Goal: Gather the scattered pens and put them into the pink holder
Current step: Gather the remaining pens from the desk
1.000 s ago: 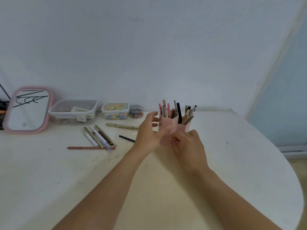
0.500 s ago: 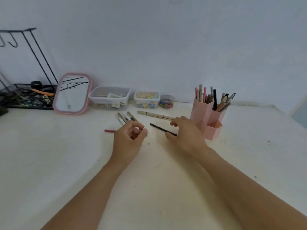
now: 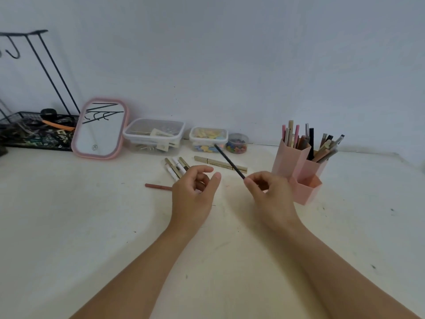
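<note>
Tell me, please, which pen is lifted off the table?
The thin black pen, pinched by the right hand; the others lie flat or stand in the holder.

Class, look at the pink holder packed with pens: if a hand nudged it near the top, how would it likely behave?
The pink holder would probably slide or tip rather than bend: its walls look like rigid plastic. The tall pens standing above its rim likely make it top-heavy. The low front compartment may steady it somewhat.

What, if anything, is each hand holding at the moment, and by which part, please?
The right hand pinches the thin black pen by its near end. The left hand holds nothing.
</note>
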Tool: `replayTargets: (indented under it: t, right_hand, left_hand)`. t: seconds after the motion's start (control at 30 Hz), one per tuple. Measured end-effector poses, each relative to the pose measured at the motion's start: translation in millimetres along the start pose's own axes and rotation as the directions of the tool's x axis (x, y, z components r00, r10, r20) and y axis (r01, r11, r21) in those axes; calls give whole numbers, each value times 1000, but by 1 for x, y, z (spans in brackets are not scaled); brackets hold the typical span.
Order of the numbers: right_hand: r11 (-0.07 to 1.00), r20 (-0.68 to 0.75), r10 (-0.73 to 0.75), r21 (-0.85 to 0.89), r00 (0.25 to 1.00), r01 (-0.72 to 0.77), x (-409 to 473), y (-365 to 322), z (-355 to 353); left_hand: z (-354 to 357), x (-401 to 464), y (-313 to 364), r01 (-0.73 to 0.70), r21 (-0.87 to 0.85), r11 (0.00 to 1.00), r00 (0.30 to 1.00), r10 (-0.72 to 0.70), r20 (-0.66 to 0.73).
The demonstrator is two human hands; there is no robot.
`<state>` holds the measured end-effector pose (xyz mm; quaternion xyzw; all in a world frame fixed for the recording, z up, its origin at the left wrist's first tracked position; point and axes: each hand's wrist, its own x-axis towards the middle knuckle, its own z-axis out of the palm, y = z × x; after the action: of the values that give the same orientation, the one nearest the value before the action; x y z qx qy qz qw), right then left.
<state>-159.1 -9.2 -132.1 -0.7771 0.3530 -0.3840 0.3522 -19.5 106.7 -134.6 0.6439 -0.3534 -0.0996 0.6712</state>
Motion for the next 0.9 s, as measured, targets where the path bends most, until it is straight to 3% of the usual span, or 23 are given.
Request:
replayTargets:
  t: [0.1,0.3,0.43,0.53,0.7,0.8,0.9]
  right_hand:
    - [948,68,-42,317,997,18,-13,-24,23]
    - [953,218,-155,291,964,87,-24,-38,55]
    - [939,175,-150,333,973,84,-13,-29,47]
    - [988,-12,-136,76,991,137,17,-9,37]
    - [881,169,-112,-438,979,177,62,19,35]
    - [848,182,-14,-519,983,108,76,26,40]
    - [904,138,37,-427,990,26,80,28,42]
  left_hand:
    - [1,-2,4,49,-78,996,998,-45,50]
    - [6,-3,-1,103,-215,971,992,-86,89]
    - [4,1,1,49,-204,978,997,-37,63]
    - [-8,10,2,87,-211,974,995,-95,-25]
    - [-20,18,2,246,-331,911,966,-258,9]
    - [-21,21,3,316,-422,849,944,-324,56]
    - [-20,21,2,337,-438,833,936,-345,63]
